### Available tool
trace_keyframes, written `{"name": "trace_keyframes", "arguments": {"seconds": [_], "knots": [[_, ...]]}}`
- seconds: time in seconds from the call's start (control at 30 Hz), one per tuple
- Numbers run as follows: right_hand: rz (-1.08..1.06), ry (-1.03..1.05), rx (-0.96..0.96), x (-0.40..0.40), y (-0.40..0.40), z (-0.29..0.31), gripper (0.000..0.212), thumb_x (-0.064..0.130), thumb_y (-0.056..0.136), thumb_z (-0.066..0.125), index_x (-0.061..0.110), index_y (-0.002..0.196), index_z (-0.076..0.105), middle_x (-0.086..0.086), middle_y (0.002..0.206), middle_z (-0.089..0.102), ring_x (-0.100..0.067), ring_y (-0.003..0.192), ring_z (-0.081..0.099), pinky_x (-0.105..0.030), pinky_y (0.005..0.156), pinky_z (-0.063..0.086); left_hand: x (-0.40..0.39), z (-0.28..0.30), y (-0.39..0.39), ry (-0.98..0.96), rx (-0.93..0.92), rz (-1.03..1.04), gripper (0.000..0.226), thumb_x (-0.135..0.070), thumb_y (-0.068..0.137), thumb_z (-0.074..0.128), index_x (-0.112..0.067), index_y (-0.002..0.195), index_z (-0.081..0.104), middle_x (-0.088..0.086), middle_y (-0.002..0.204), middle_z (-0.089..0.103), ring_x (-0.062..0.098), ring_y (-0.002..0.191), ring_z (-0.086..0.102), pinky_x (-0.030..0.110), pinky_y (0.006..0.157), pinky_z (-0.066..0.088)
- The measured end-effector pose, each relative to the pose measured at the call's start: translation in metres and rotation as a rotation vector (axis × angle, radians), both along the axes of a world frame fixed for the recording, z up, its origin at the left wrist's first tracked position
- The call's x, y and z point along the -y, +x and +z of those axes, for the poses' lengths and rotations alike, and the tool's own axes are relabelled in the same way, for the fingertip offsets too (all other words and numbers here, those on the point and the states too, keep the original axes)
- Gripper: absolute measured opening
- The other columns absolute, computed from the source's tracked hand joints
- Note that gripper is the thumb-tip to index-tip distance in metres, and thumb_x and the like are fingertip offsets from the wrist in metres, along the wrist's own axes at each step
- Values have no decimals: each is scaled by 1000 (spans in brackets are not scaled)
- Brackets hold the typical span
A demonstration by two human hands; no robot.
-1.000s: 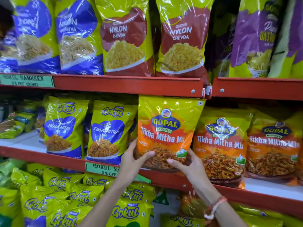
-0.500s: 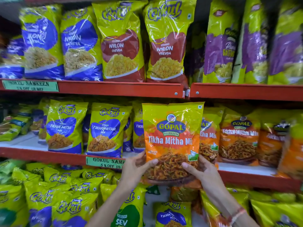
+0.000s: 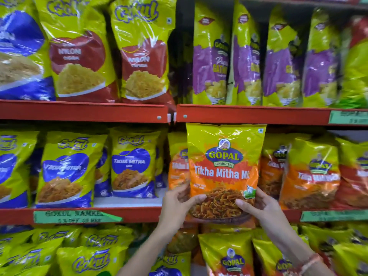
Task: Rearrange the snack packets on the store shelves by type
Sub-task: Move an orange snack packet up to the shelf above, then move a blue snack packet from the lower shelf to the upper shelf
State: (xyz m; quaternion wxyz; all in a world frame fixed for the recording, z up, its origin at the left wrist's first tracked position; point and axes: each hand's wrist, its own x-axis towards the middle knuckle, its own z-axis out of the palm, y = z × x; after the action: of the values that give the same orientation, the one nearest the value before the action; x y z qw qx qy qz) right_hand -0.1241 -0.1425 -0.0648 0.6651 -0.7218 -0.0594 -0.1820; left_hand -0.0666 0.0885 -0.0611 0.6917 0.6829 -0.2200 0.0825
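Note:
I hold an orange and yellow Gopal Tikha Mitha Mix packet [image 3: 224,168] upright in front of the middle shelf. My left hand [image 3: 176,204] grips its lower left corner, and my right hand [image 3: 258,206] grips its lower right corner. Behind it stand more orange Gopal Tikha Mitha packets [image 3: 310,174], partly hidden. To the left on the same shelf stand blue and yellow Gokul Tikha Mitha Mix packets [image 3: 132,164].
The red middle shelf edge [image 3: 139,214] carries green price labels [image 3: 75,216]. The top shelf holds red Nylon Chevda packets [image 3: 79,62] and purple Gopal packets [image 3: 209,64]. Below, yellow Gokul packets [image 3: 89,257] and Gopal packets [image 3: 231,257] crowd the lowest shelf.
Both hands have pulled the Gopal packet out off the shelf and hold it to the right, in front of the other Gopal packets. The view has shifted right.

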Motion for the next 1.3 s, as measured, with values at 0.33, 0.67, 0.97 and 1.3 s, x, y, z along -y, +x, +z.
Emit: {"name": "trace_keyframes", "arguments": {"seconds": [0.33, 0.67, 0.97, 1.3], "knots": [[-41, -43, 1, 116, 37, 3, 82, 50, 53, 90, 28, 126, 60, 5, 119, 74, -12, 114, 66, -30, 90, 54, 128, -7, 45, 9, 15, -12, 49, -15, 72, 79, -11, 119, 66, 2, 107, 75, 1, 95, 71, 16, 81, 56], [-11, -62, -100, 134, 75, -17, 40, 26, 78, 78, 34, 112, 58, 15, 108, 71, -1, 107, 62, -12, 69, 55, 146, -23, 62, 157, -4, 27, 44, -21, 82, 71, -14, 124, 61, -7, 108, 70, -5, 93, 67, 14, 84, 53], [-689, -504, 403, 63, 31, -24, 47, 12, 92, 65, 9, 137, 51, -2, 136, 56, -14, 128, 50, -30, 108, 40, 101, -18, 31, 216, -3, -23, 45, -27, 90, 60, -11, 132, 54, -3, 129, 60, 4, 108, 61, 8, 84, 49], [-202, -388, 19, -69, 6, -125, 14, 13, 94, 62, 16, 104, 71, 8, 100, 73, 8, 94, 66, -9, 85, 48, -28, -121, -9, 255, -225, 111, 9, -25, 89, 62, -28, 92, 70, 2, 94, 75, 10, 86, 68, 22, 79, 51]]}}
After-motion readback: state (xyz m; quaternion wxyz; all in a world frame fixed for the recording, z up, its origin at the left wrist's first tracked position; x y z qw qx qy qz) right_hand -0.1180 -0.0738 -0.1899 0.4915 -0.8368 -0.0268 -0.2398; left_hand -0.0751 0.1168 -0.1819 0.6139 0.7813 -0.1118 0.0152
